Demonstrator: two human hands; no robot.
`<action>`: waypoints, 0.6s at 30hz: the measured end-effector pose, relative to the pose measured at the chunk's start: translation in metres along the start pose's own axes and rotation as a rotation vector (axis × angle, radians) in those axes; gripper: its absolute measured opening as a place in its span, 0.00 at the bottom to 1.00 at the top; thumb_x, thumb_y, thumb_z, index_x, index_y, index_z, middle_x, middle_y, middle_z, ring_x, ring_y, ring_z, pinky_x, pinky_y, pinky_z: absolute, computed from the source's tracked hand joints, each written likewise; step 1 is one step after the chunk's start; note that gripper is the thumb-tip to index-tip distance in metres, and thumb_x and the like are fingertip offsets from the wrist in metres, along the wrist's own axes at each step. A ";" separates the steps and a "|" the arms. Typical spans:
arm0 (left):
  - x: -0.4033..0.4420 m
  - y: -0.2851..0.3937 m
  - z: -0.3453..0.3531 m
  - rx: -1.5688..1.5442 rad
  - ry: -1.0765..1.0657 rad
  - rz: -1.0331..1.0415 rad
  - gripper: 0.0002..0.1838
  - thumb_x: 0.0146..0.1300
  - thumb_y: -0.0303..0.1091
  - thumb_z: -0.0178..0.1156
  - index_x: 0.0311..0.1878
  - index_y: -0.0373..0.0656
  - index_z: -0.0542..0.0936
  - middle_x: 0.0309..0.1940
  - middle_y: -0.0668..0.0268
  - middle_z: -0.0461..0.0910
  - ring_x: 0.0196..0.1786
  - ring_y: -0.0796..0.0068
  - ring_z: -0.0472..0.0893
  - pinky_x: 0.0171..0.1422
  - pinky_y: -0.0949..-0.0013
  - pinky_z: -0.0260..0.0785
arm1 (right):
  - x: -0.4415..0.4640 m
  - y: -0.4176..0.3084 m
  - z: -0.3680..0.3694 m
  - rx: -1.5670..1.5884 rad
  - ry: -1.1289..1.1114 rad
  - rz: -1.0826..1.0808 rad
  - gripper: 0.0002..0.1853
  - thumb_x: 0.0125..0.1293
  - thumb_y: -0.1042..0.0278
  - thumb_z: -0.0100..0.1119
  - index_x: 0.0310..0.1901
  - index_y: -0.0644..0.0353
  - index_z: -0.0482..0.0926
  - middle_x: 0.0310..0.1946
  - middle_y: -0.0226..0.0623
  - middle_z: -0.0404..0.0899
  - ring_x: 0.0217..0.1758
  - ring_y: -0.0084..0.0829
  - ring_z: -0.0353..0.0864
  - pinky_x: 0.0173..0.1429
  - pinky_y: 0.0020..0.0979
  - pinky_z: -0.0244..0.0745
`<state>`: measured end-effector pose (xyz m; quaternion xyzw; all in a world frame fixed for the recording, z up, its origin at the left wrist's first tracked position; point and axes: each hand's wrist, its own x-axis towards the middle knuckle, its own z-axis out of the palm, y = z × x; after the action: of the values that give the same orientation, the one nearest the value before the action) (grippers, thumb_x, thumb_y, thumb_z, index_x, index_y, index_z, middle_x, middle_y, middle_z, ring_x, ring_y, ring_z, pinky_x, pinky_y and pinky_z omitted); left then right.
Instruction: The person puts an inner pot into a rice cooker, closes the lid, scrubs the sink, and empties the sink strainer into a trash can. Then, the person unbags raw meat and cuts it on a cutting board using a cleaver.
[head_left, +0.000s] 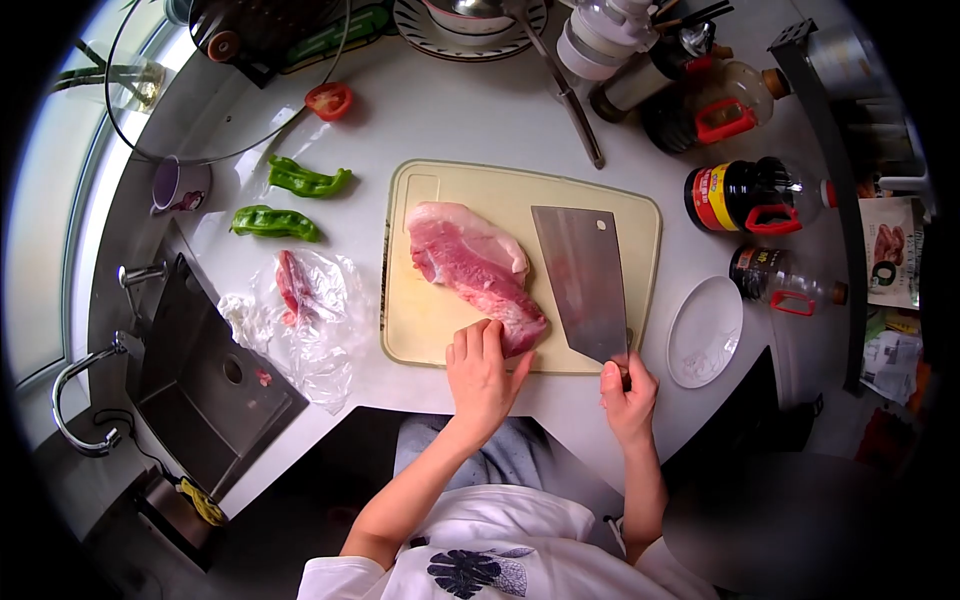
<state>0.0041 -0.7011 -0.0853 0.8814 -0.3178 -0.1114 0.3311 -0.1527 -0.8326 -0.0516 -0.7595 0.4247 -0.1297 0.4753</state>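
A slab of raw pork (465, 265), pink with a pale fat edge, lies on the cream cutting board (400, 335). My left hand (478, 375) is at its near end, fingers bent over the meat and thumb at the side. In my right hand (628, 400) is the handle of a cleaver (583, 280), fingers wrapped round it. The broad blade lies over the board's right half, to the right of the pork and apart from it. Most of the handle is hidden by the hand.
Left of the board are two green peppers (308, 178), a plastic bag (320, 335) with a meat strip, and a sink (215, 385). A tomato half (329, 101) sits farther back. A white plate (706, 332) and several sauce bottles (755, 195) stand to the right.
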 end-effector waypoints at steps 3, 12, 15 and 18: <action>-0.002 -0.002 0.008 -0.042 -0.081 -0.058 0.23 0.51 0.33 0.71 0.48 0.37 0.75 0.40 0.58 0.78 0.46 0.59 0.75 0.52 0.59 0.65 | 0.003 0.000 -0.002 -0.019 -0.072 -0.069 0.07 0.72 0.71 0.53 0.36 0.64 0.71 0.17 0.28 0.71 0.15 0.16 0.68 0.19 0.23 0.64; -0.007 -0.068 -0.054 -0.953 -0.179 -0.744 0.13 0.60 0.21 0.58 0.49 0.33 0.76 0.35 0.64 0.81 0.36 0.79 0.80 0.43 0.76 0.73 | 0.004 -0.018 -0.003 -0.003 -0.149 0.035 0.06 0.69 0.72 0.57 0.36 0.65 0.74 0.16 0.33 0.68 0.17 0.21 0.65 0.23 0.28 0.61; -0.002 -0.081 -0.061 -0.587 -0.073 -0.604 0.19 0.59 0.21 0.59 0.56 0.34 0.74 0.40 0.61 0.79 0.39 0.75 0.80 0.44 0.73 0.73 | 0.005 -0.032 0.002 -0.051 -0.202 0.035 0.06 0.69 0.71 0.58 0.38 0.66 0.76 0.17 0.34 0.70 0.17 0.21 0.68 0.24 0.27 0.63; -0.002 -0.067 -0.066 -0.230 0.059 -0.451 0.21 0.57 0.21 0.62 0.56 0.37 0.75 0.44 0.59 0.78 0.46 0.65 0.78 0.53 0.66 0.71 | -0.002 -0.038 0.009 -0.094 -0.298 0.028 0.07 0.69 0.71 0.60 0.41 0.66 0.77 0.20 0.38 0.74 0.19 0.27 0.74 0.25 0.30 0.67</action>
<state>0.0624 -0.6273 -0.0790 0.8894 -0.0886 -0.1921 0.4052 -0.1292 -0.8185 -0.0243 -0.7857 0.3658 0.0110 0.4988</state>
